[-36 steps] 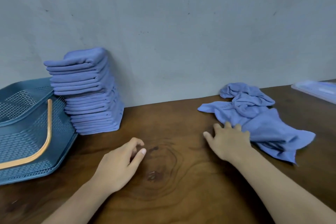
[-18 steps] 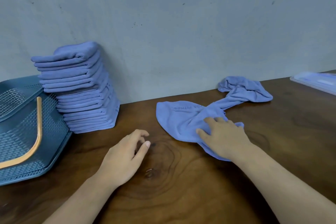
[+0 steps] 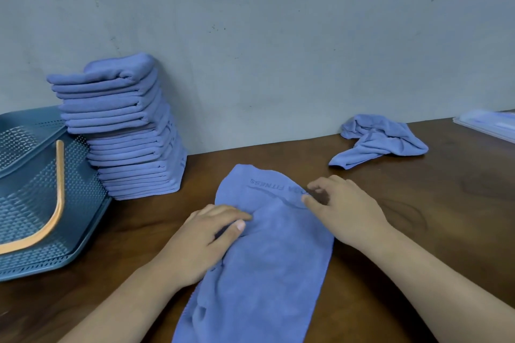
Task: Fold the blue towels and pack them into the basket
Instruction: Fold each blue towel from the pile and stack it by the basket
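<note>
A blue towel [image 3: 267,259] with dark printed lettering lies lengthwise on the wooden table in front of me, loosely spread and wrinkled. My left hand [image 3: 200,239] pinches a fold at its left edge between thumb and fingers. My right hand [image 3: 342,209] grips the towel's right edge beside the lettering, fingers curled. A second blue towel [image 3: 381,142] lies crumpled at the back right by the wall. A tall stack of folded blue towels [image 3: 125,131] leans against the wall at the left. The teal mesh basket [image 3: 36,203] with an orange handle [image 3: 58,189] stands beside the stack.
A grey wall runs along the back edge of the table. A clear plastic lid or tray [image 3: 490,125] lies at the far right edge of the view. Bare dark wood [image 3: 446,217] shows to the right of my hands.
My right hand dragged one towel off the crumpled pile toward the middle, leaving the other behind. My left hand moved onto the towel's left edge and took hold.
</note>
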`<move>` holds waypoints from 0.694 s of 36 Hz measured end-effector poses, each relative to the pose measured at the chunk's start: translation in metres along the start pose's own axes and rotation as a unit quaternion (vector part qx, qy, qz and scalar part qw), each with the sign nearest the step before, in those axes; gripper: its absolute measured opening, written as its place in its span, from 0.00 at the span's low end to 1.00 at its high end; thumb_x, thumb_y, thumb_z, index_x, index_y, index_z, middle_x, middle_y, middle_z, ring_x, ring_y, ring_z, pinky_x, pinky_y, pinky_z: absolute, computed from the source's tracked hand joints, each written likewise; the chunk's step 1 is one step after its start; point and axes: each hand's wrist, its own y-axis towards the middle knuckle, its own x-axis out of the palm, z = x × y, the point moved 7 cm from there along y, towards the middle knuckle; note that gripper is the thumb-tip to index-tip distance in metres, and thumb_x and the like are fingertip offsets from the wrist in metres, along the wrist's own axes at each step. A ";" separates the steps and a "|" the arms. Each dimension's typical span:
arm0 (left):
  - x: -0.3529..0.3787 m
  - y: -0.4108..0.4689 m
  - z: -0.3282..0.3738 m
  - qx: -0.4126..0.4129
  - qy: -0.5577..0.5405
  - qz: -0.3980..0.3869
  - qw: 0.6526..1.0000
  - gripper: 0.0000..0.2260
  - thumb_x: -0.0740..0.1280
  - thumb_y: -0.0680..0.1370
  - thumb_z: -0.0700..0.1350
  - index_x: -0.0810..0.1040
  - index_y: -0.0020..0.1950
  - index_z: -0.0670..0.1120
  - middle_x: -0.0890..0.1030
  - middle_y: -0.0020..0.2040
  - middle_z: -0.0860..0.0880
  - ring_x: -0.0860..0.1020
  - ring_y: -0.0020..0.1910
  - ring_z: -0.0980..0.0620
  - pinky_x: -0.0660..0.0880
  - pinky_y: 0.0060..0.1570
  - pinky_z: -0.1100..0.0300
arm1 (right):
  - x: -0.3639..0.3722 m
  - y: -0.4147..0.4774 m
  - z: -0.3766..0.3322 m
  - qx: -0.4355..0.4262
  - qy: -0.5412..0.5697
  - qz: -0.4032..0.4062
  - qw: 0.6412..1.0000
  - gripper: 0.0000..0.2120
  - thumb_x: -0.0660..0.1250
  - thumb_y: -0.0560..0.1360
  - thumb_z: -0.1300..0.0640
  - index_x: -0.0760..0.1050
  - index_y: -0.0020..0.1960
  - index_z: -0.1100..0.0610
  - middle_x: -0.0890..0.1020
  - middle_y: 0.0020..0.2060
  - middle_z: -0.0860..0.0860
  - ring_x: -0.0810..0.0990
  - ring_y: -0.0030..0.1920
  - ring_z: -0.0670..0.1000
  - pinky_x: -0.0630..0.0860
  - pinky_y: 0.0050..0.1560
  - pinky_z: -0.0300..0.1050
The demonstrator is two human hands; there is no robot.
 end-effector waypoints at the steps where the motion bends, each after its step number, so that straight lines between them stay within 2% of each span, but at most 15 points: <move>1: -0.001 0.000 0.002 0.000 -0.012 0.005 1.000 0.14 0.56 0.88 0.60 0.81 0.65 0.65 0.80 0.61 0.68 0.76 0.64 0.59 0.69 0.68 0.50 | 0.004 0.001 0.003 0.006 -0.028 -0.009 1.000 0.21 0.59 0.80 0.31 0.74 0.69 0.39 0.77 0.61 0.36 0.72 0.64 0.45 0.75 0.58 0.49; 3: -0.003 -0.002 0.008 0.005 -0.047 0.008 0.999 0.15 0.57 0.87 0.59 0.84 0.60 0.63 0.84 0.54 0.63 0.79 0.58 0.56 0.72 0.64 0.49 | 0.010 0.004 0.007 0.015 -0.072 -0.022 0.997 0.28 0.57 0.80 0.30 0.72 0.74 0.42 0.74 0.69 0.39 0.69 0.69 0.49 0.71 0.66 0.53; 5: -0.004 -0.005 0.015 0.018 -0.100 -0.004 0.995 0.16 0.58 0.87 0.60 0.86 0.55 0.61 0.86 0.49 0.58 0.83 0.50 0.51 0.76 0.57 0.46 | 0.014 0.005 0.009 0.007 -0.088 -0.035 0.995 0.28 0.58 0.80 0.30 0.72 0.74 0.43 0.72 0.72 0.39 0.68 0.71 0.49 0.67 0.68 0.54; 8: -0.008 -0.008 0.016 0.018 -0.173 0.027 0.984 0.21 0.59 0.86 0.58 0.87 0.44 0.52 0.87 0.42 0.56 0.84 0.40 0.42 0.80 0.47 0.45 | 0.018 0.004 0.003 -0.034 -0.052 -0.056 0.997 0.20 0.63 0.80 0.33 0.76 0.69 0.39 0.72 0.69 0.33 0.67 0.71 0.45 0.65 0.69 0.53; 9: -0.012 -0.008 0.011 -0.001 -0.210 0.056 0.976 0.21 0.60 0.86 0.57 0.87 0.44 0.49 0.87 0.40 0.54 0.83 0.38 0.43 0.80 0.45 0.49 | 0.019 0.003 -0.001 -0.050 -0.032 -0.062 0.996 0.16 0.65 0.80 0.36 0.78 0.65 0.38 0.73 0.67 0.32 0.67 0.71 0.43 0.66 0.69 0.53; 11: -0.024 -0.008 0.000 -0.046 -0.273 0.129 0.952 0.17 0.62 0.85 0.54 0.87 0.47 0.50 0.86 0.37 0.48 0.82 0.35 0.44 0.77 0.41 0.57 | 0.023 0.001 -0.008 -0.082 0.000 -0.071 0.994 0.09 0.68 0.81 0.44 0.80 0.59 0.40 0.75 0.63 0.31 0.69 0.69 0.42 0.67 0.69 0.52; 13: -0.037 -0.008 -0.016 -0.088 -0.232 0.205 0.947 0.12 0.64 0.86 0.52 0.85 0.49 0.53 0.86 0.41 0.50 0.82 0.38 0.50 0.76 0.41 0.60 | 0.027 -0.002 -0.016 -0.118 0.024 -0.075 0.990 0.05 0.68 0.80 0.50 0.81 0.54 0.42 0.78 0.61 0.31 0.71 0.67 0.41 0.70 0.68 0.51; 15: -0.043 -0.006 -0.036 -0.154 -0.144 0.231 0.950 0.05 0.67 0.84 0.54 0.82 0.55 0.57 0.85 0.50 0.58 0.82 0.49 0.57 0.79 0.52 0.57 | 0.029 -0.006 -0.025 -0.146 0.062 -0.078 0.984 0.06 0.70 0.78 0.53 0.80 0.50 0.42 0.81 0.57 0.33 0.74 0.63 0.40 0.74 0.64 0.48; 16: -0.040 -0.004 -0.044 -0.192 -0.092 0.201 0.956 0.10 0.68 0.82 0.58 0.80 0.62 0.59 0.83 0.58 0.60 0.80 0.58 0.57 0.77 0.61 0.55 | 0.029 -0.009 -0.029 -0.151 0.085 -0.080 0.982 0.07 0.70 0.77 0.55 0.79 0.48 0.42 0.82 0.54 0.35 0.77 0.58 0.41 0.76 0.60 0.47; 18: -0.024 -0.001 -0.055 -0.235 0.012 0.086 0.968 0.29 0.65 0.80 0.68 0.70 0.77 0.58 0.74 0.74 0.59 0.69 0.76 0.53 0.66 0.76 0.49 | 0.027 -0.013 -0.034 -0.154 0.135 -0.090 0.975 0.07 0.70 0.77 0.56 0.77 0.48 0.43 0.85 0.47 0.42 0.81 0.45 0.47 0.79 0.49 0.51; 20: -0.011 0.001 -0.056 -0.233 0.064 0.011 0.970 0.36 0.61 0.79 0.72 0.61 0.83 0.57 0.63 0.82 0.58 0.57 0.83 0.53 0.54 0.82 0.47 | 0.024 -0.018 -0.041 -0.165 0.189 -0.108 0.962 0.05 0.69 0.78 0.57 0.76 0.48 0.47 0.84 0.41 0.48 0.79 0.38 0.56 0.76 0.44 0.56; 22: -0.005 0.002 -0.052 -0.215 0.064 -0.012 0.974 0.33 0.60 0.80 0.71 0.62 0.83 0.60 0.60 0.84 0.59 0.53 0.84 0.56 0.47 0.83 0.46 | 0.023 -0.024 -0.048 -0.167 0.249 -0.146 0.943 0.05 0.68 0.78 0.60 0.75 0.49 0.51 0.81 0.40 0.53 0.74 0.39 0.59 0.72 0.43 0.55; 24: -0.007 0.003 -0.050 -0.206 0.042 -0.005 0.978 0.25 0.63 0.81 0.67 0.69 0.77 0.63 0.64 0.81 0.61 0.56 0.82 0.58 0.47 0.83 0.44 | 0.023 -0.027 -0.052 -0.153 0.290 -0.189 0.926 0.04 0.69 0.78 0.59 0.75 0.51 0.53 0.79 0.44 0.60 0.71 0.41 0.56 0.68 0.45 0.54; 25: -0.010 0.003 -0.049 -0.199 0.021 0.006 0.980 0.18 0.65 0.81 0.65 0.73 0.71 0.64 0.67 0.78 0.63 0.60 0.80 0.58 0.49 0.82 0.44 | 0.023 -0.028 -0.053 -0.144 0.308 -0.206 0.917 0.05 0.70 0.77 0.56 0.76 0.52 0.53 0.80 0.45 0.60 0.72 0.43 0.55 0.68 0.48 0.54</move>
